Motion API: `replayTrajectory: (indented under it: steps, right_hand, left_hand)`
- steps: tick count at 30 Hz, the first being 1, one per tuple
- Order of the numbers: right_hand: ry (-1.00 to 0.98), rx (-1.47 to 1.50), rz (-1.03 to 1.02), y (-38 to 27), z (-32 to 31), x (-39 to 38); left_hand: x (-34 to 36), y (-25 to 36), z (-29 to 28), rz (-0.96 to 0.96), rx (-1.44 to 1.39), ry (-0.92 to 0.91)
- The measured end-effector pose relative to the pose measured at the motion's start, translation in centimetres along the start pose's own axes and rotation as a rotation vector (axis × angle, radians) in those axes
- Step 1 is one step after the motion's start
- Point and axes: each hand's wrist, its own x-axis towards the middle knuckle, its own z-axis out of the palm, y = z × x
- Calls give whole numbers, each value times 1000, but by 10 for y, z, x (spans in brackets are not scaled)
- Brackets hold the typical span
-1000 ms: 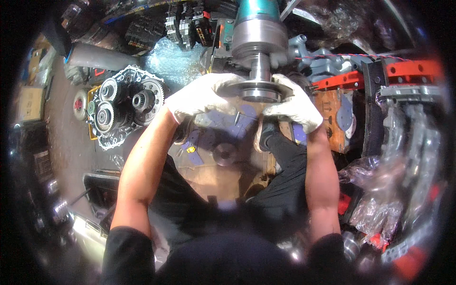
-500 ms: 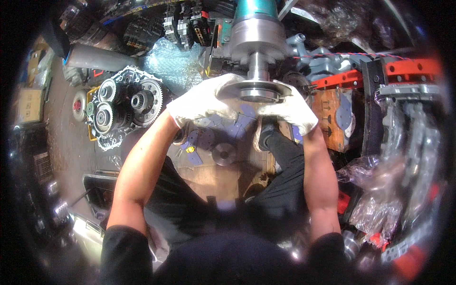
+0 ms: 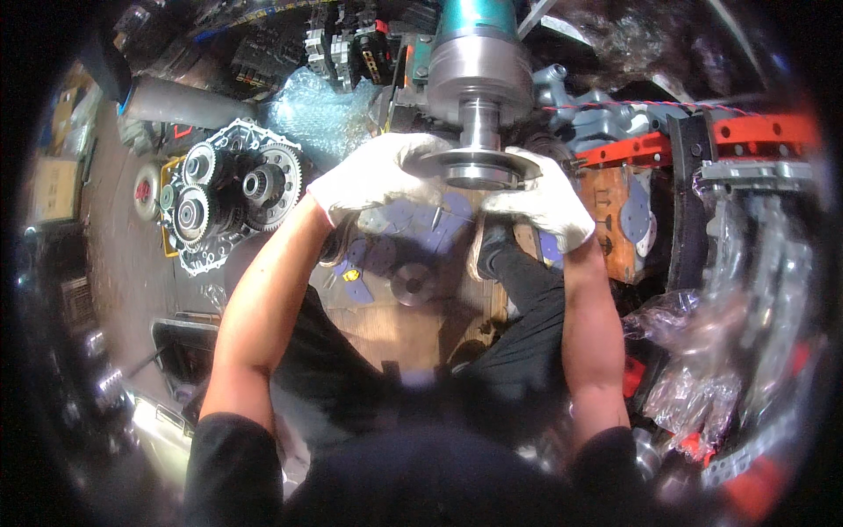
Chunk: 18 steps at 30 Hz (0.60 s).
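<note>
A steel flange disc [image 3: 479, 172] on a short shaft [image 3: 479, 123] hangs below a large steel cylinder [image 3: 479, 70] with a teal housing [image 3: 479, 16] at the top centre. My left hand [image 3: 382, 171], in a white glove, is closed around the left edge of the disc. My right hand [image 3: 549, 202], also gloved, grips the right edge with its fingers curled underneath. Below, several blue perforated discs [image 3: 378, 255] and a metal ring [image 3: 411, 285] lie on a wooden board [image 3: 399, 334] between my legs.
At left is a gear housing [image 3: 233, 193] with several gears. Bubble wrap [image 3: 320, 114] lies behind it. To the right are red drilled beams [image 3: 760, 130], a wooden crate [image 3: 606, 224] and plastic-wrapped metal parts [image 3: 689, 386]. Cardboard boxes [image 3: 57, 189] stand at far left.
Both hands stay on the disc, shifting only very slightly up and down. The disc and cylinder above it remain in about the same position.
</note>
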Motion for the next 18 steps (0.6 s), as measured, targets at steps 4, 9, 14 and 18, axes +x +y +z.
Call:
replayTrajectory:
  steps: [4,9,14,18]
  right_hand:
    - [-4,-51,28,3,-7,-2]
    - [78,-102,-11,19,-16,2]
    - [55,-106,-39,23,-25,-3]
    - [-66,115,27,16,-13,-3]
  left_hand:
    - [1,0,10,66,81,18]
    - [6,-2,21,103,170,65]
    - [8,-5,20,162,170,64]
    - [9,-6,19,159,229,91]
